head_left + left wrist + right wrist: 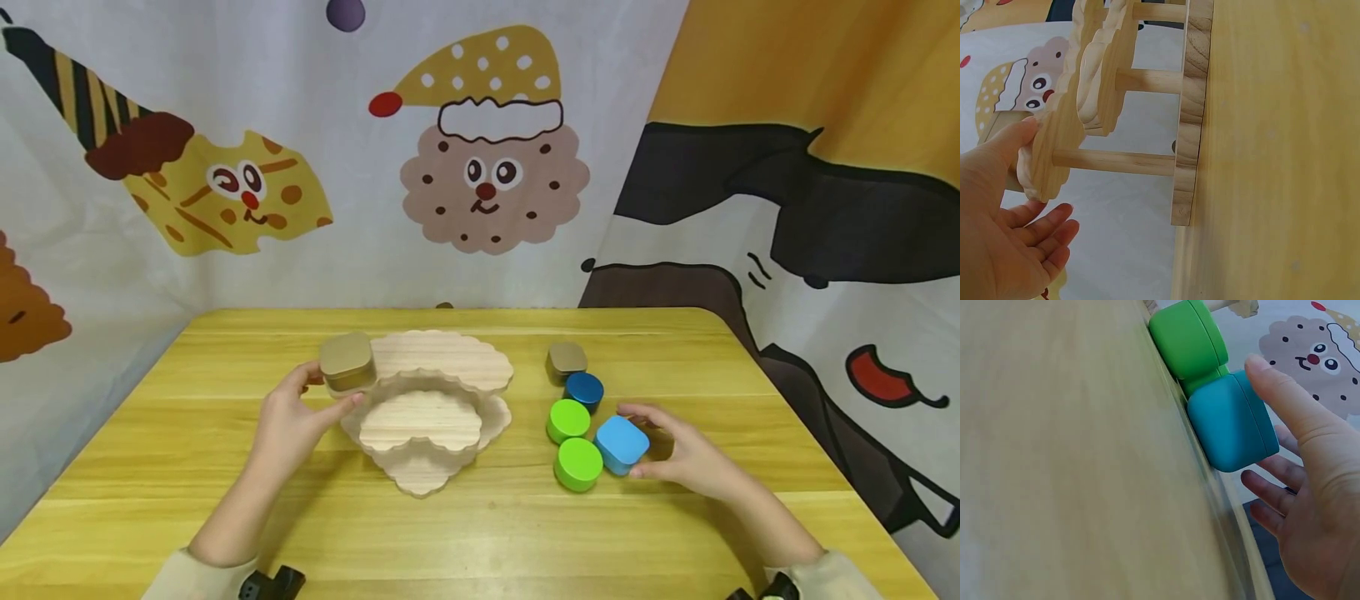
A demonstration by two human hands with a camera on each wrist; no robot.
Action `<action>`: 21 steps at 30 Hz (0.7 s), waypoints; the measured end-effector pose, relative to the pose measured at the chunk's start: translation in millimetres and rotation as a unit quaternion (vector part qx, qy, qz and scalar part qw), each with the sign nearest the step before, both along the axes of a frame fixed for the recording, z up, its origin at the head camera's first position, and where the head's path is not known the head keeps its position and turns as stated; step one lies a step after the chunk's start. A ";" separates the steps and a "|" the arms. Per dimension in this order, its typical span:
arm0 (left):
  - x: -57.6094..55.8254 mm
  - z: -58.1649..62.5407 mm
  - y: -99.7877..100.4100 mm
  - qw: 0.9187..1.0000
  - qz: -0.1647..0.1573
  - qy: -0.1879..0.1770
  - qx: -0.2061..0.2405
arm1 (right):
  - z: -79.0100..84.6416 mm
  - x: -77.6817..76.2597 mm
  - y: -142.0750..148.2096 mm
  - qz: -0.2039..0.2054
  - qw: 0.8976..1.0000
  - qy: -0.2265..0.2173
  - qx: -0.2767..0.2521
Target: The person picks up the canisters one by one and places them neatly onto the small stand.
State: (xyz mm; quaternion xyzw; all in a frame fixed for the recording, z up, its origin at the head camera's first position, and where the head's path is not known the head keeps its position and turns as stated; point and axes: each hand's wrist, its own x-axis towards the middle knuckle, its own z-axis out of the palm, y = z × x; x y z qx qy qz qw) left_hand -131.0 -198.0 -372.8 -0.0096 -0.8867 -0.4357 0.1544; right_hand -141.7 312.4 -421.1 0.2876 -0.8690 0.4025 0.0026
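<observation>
In the head view, a square gold-brown tin (348, 360) sits at the left end of the upper tier of a scalloped wooden stand (450, 357). My left hand (292, 417) holds the tin, thumb in front and fingers at its left side. In the left wrist view, the thumb lies along the upper tier's edge (1063, 134), the other fingers loosely bent. My right hand (686, 450) grips a light blue square tin (622, 444) between thumb and index finger. Against its left side stand two round green tins (567, 420); in the right wrist view, the thumb meets its lid.
Behind the blue tin are a round dark blue tin (584, 390) and another gold-brown tin (566, 362). The stand's tiers rise on thin dowels (1116, 161) from a flat base (1188, 125). A cartoon-printed curtain (300, 83) hangs behind the wooden table (480, 550).
</observation>
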 end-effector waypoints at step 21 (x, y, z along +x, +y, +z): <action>1.1 0.9 0.9 1.000 -0.001 0.005 0.005 | -11.1 1.6 -2.7 -0.039 0.998 -0.042 0.005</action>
